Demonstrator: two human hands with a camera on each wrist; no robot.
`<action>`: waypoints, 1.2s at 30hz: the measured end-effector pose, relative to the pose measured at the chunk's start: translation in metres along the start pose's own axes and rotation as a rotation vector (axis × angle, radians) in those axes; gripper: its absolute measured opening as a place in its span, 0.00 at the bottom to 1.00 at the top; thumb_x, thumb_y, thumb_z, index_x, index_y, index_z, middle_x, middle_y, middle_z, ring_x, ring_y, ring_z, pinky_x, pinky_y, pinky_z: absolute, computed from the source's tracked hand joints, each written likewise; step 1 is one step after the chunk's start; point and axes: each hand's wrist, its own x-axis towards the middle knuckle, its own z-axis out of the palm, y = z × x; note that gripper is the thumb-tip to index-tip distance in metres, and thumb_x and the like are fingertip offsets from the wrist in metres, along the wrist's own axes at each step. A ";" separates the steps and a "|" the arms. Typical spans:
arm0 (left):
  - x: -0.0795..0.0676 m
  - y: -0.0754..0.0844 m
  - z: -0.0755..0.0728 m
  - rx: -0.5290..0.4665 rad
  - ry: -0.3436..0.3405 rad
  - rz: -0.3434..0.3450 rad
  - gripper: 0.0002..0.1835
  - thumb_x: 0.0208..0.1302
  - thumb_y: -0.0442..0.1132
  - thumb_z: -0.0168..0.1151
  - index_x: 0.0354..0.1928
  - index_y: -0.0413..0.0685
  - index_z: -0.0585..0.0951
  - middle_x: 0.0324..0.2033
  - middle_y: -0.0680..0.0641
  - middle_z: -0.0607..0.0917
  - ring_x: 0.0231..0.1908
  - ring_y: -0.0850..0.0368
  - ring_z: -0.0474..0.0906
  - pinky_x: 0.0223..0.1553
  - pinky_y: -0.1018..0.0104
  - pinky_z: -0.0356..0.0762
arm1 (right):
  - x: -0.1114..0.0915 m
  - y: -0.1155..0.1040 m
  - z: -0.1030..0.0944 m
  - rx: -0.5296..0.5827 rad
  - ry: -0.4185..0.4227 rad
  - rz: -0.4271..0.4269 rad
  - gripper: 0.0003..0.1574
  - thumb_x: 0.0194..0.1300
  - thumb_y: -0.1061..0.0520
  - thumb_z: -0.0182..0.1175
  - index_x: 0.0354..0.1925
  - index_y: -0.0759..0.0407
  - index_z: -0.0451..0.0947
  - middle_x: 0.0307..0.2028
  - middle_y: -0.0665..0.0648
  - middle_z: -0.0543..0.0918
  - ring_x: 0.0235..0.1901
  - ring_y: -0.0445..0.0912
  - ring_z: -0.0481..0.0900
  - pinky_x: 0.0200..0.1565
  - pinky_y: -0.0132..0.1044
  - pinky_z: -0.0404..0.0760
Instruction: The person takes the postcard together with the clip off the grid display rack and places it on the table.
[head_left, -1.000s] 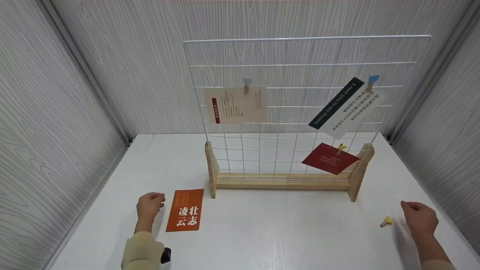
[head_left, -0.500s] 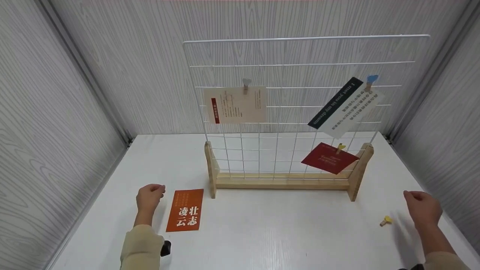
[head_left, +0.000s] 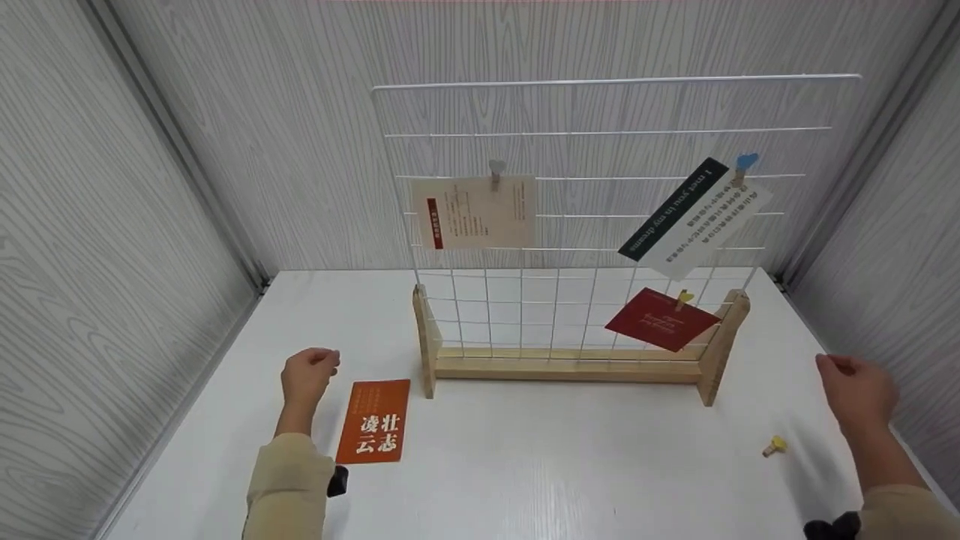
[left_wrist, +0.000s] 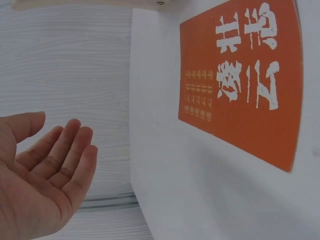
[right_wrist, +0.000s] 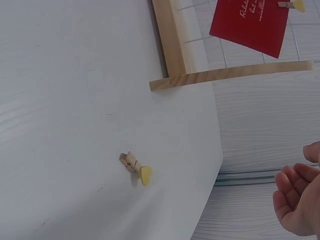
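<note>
Left grip has edged forward over the last second, thumb apart, fingers loosely bent, nothing in it; orange card lies flat on the counter just beside it, unmoved; on the wire rack, beige card, black-and-white card and red card hang clipped as they were; yellow clip lies on the counter, unmoved; right grip, likewise forward and further from the clip, fingers loosely bent, holds nothing; so card and clip look unused, nothing further hung.
</note>
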 end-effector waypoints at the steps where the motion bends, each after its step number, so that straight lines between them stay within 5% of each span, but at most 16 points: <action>1: 0.006 -0.007 0.005 0.009 -0.001 0.014 0.25 0.53 0.61 0.50 0.40 0.48 0.77 0.32 0.50 0.79 0.32 0.56 0.76 0.23 0.68 0.72 | 0.000 -0.002 -0.002 -0.006 0.012 -0.006 0.32 0.61 0.46 0.45 0.48 0.75 0.67 0.42 0.69 0.72 0.28 0.41 0.68 0.24 0.26 0.67; 5: 0.020 -0.013 0.015 0.002 0.045 0.067 0.26 0.50 0.66 0.49 0.38 0.53 0.77 0.30 0.54 0.79 0.30 0.60 0.76 0.26 0.68 0.73 | 0.004 -0.013 -0.009 -0.007 0.066 -0.012 0.30 0.61 0.48 0.45 0.48 0.75 0.68 0.42 0.69 0.72 0.25 0.35 0.65 0.25 0.26 0.66; 8: 0.016 0.010 0.008 -0.078 0.017 0.053 0.24 0.50 0.63 0.53 0.37 0.52 0.77 0.30 0.52 0.80 0.30 0.59 0.77 0.19 0.67 0.72 | 0.007 -0.024 -0.014 -0.015 0.116 -0.019 0.28 0.61 0.50 0.46 0.48 0.74 0.69 0.42 0.68 0.72 0.26 0.37 0.65 0.26 0.27 0.65; 9: 0.004 0.028 -0.001 -0.132 -0.017 0.056 0.21 0.53 0.59 0.54 0.38 0.49 0.78 0.31 0.50 0.80 0.30 0.58 0.77 0.19 0.66 0.72 | 0.009 -0.028 -0.015 -0.021 0.132 -0.024 0.28 0.61 0.51 0.46 0.48 0.73 0.69 0.42 0.67 0.72 0.27 0.38 0.65 0.27 0.27 0.65; 12: 0.000 0.052 -0.010 -0.184 -0.063 0.026 0.21 0.53 0.55 0.56 0.39 0.46 0.77 0.33 0.48 0.80 0.32 0.56 0.77 0.19 0.54 0.72 | 0.012 -0.040 -0.020 -0.022 0.163 -0.044 0.26 0.60 0.53 0.47 0.47 0.73 0.70 0.40 0.65 0.73 0.29 0.40 0.65 0.30 0.28 0.63; 17: 0.048 0.011 0.016 -0.118 0.017 0.104 0.27 0.45 0.67 0.53 0.37 0.55 0.78 0.29 0.55 0.79 0.29 0.61 0.76 0.19 0.62 0.73 | 0.016 -0.059 -0.027 -0.008 0.186 -0.080 0.24 0.60 0.53 0.48 0.46 0.72 0.71 0.29 0.51 0.72 0.25 0.32 0.62 0.30 0.27 0.62; 19: 0.054 0.012 0.017 -0.124 0.016 0.128 0.27 0.44 0.68 0.52 0.36 0.56 0.78 0.29 0.55 0.79 0.29 0.61 0.76 0.20 0.61 0.73 | 0.016 -0.066 -0.029 -0.003 0.193 -0.094 0.24 0.60 0.53 0.48 0.46 0.72 0.72 0.26 0.47 0.70 0.23 0.29 0.60 0.29 0.27 0.63; 21: 0.043 0.035 0.009 -0.143 -0.002 0.125 0.24 0.47 0.64 0.55 0.36 0.53 0.78 0.29 0.53 0.80 0.29 0.60 0.77 0.20 0.55 0.73 | 0.016 -0.071 -0.031 -0.001 0.197 -0.108 0.24 0.60 0.52 0.48 0.46 0.72 0.72 0.26 0.45 0.69 0.22 0.28 0.60 0.29 0.27 0.63; 22: 0.023 0.061 -0.003 -0.187 -0.030 0.144 0.21 0.51 0.59 0.56 0.36 0.51 0.79 0.29 0.51 0.80 0.28 0.59 0.77 0.20 0.55 0.73 | 0.017 -0.073 -0.031 -0.001 0.200 -0.115 0.24 0.60 0.52 0.48 0.45 0.72 0.72 0.25 0.45 0.69 0.22 0.28 0.60 0.29 0.27 0.63; 25: -0.005 0.107 -0.020 -0.214 -0.072 0.130 0.16 0.54 0.50 0.58 0.37 0.44 0.79 0.31 0.46 0.81 0.30 0.55 0.78 0.28 0.54 0.74 | 0.017 -0.078 -0.032 -0.002 0.203 -0.139 0.24 0.60 0.52 0.48 0.45 0.72 0.72 0.25 0.44 0.69 0.22 0.27 0.60 0.29 0.27 0.62; 28: -0.018 0.130 -0.026 -0.278 -0.101 0.166 0.15 0.54 0.46 0.59 0.37 0.41 0.79 0.31 0.44 0.81 0.30 0.54 0.78 0.30 0.63 0.75 | 0.018 -0.083 -0.033 -0.012 0.204 -0.159 0.24 0.60 0.51 0.48 0.44 0.71 0.72 0.25 0.45 0.69 0.22 0.27 0.60 0.29 0.27 0.62; 29: -0.006 0.120 -0.021 -0.283 -0.087 0.179 0.16 0.52 0.47 0.61 0.37 0.43 0.79 0.30 0.46 0.81 0.29 0.55 0.78 0.28 0.65 0.75 | 0.018 -0.084 -0.033 -0.015 0.204 -0.166 0.24 0.60 0.51 0.47 0.44 0.71 0.72 0.26 0.46 0.69 0.22 0.27 0.60 0.29 0.27 0.62; 30: -0.009 0.126 -0.022 -0.295 -0.096 0.180 0.16 0.52 0.48 0.61 0.37 0.42 0.79 0.30 0.45 0.81 0.29 0.55 0.78 0.29 0.65 0.74 | 0.018 -0.086 -0.033 -0.018 0.203 -0.171 0.25 0.60 0.51 0.47 0.44 0.71 0.72 0.26 0.47 0.70 0.22 0.28 0.60 0.29 0.27 0.62; 36: -0.057 0.196 -0.041 -0.171 -0.081 0.149 0.15 0.58 0.43 0.55 0.39 0.37 0.77 0.33 0.42 0.80 0.33 0.53 0.77 0.33 0.66 0.74 | 0.021 -0.098 -0.035 -0.013 0.218 -0.173 0.25 0.60 0.51 0.48 0.44 0.70 0.73 0.25 0.43 0.69 0.22 0.27 0.60 0.28 0.27 0.62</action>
